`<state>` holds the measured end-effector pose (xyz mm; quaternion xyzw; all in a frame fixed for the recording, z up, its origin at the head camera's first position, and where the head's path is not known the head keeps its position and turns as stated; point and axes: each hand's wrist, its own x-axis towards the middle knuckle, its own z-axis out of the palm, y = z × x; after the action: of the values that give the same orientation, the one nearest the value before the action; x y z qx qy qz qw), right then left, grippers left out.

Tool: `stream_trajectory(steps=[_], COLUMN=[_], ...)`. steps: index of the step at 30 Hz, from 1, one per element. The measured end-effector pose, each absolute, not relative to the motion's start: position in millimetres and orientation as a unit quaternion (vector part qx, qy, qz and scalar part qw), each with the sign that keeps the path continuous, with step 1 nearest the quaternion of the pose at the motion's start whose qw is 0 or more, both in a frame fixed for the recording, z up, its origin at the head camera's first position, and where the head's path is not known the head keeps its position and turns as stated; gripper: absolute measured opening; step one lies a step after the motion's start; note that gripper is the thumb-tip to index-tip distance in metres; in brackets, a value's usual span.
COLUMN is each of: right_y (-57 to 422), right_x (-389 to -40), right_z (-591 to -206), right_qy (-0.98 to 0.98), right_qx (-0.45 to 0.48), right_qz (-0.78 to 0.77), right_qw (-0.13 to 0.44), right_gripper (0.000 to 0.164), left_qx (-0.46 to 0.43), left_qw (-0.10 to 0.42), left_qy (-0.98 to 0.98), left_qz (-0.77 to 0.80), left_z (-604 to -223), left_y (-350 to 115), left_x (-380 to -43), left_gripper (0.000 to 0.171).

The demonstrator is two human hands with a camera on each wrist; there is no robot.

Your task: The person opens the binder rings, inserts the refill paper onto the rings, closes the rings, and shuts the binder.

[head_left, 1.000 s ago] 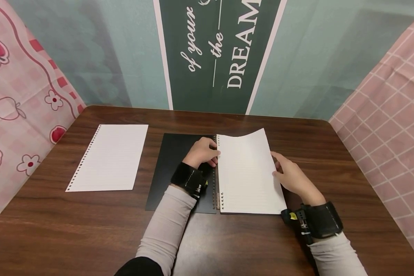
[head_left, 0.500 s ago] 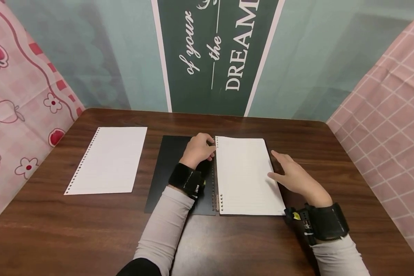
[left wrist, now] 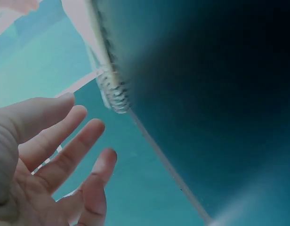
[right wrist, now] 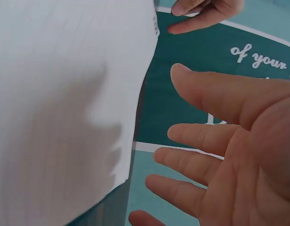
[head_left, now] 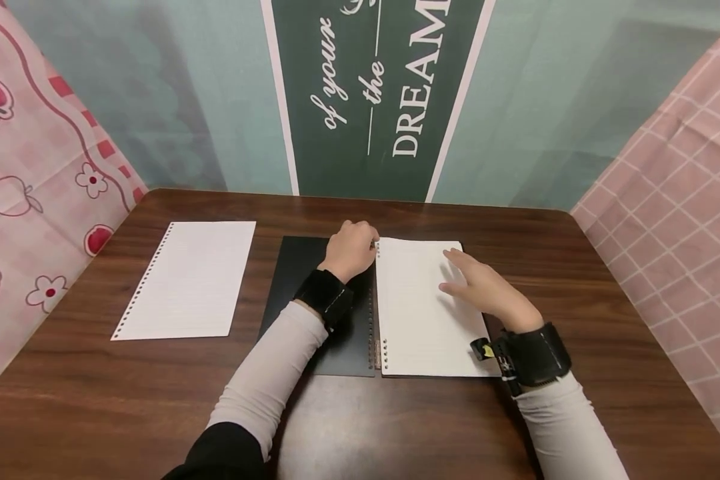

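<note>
Lying spread mid-worktop point(head_left: 126, 400), long axis running from near edge to far edge, the notebook point(head_left: 357, 330) has its white page point(head_left: 420, 320) right below the right hand point(head_left: 486, 287), while its rings point(head_left: 371, 340) reach away to a far end just beside the left hand point(head_left: 349, 250). The right fingers point(right wrist: 187, 162) are spread wide above the page, holding nothing; the left fingers point(left wrist: 76, 148), loosely parted, also hold nothing and seem just clear of the rings.

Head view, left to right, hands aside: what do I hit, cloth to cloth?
Fruit-print pink cloth → loose white punched sheet → notebook's black cover → notebook's white lined page → pink grid cloth.
</note>
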<state>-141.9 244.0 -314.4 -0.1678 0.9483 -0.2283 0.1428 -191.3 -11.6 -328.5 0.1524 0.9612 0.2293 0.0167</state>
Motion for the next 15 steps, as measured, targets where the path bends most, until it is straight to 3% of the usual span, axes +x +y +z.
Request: stream_trajectory(steps=[4,10,15], right_y=[241.0,236.9,235.2], right_x=[-152.4,-156.3,-156.1], right_z=[-320.3,-330.6,-330.2], right_qy=[0.946,0.936,0.932], right_qx=[-0.169,-0.164,-0.173], right_qz=[-0.225,-0.212,-0.217], right_qw=[0.162,0.226,0.232], right_gripper=[0.072,0.075,0.074], left_qx=[0.172,0.185,0.180], left_qw=[0.010,0.027,0.024], left_qy=[0.962,0.966,0.973], left_qz=[0.210,0.177,0.141], left_z=[-333.9,-333.6,-332.8], left_y=[-9.9,-4.6,-1.2], left_x=[-194.8,-196.7,-199.5], left_gripper=[0.024,0.042,0.031])
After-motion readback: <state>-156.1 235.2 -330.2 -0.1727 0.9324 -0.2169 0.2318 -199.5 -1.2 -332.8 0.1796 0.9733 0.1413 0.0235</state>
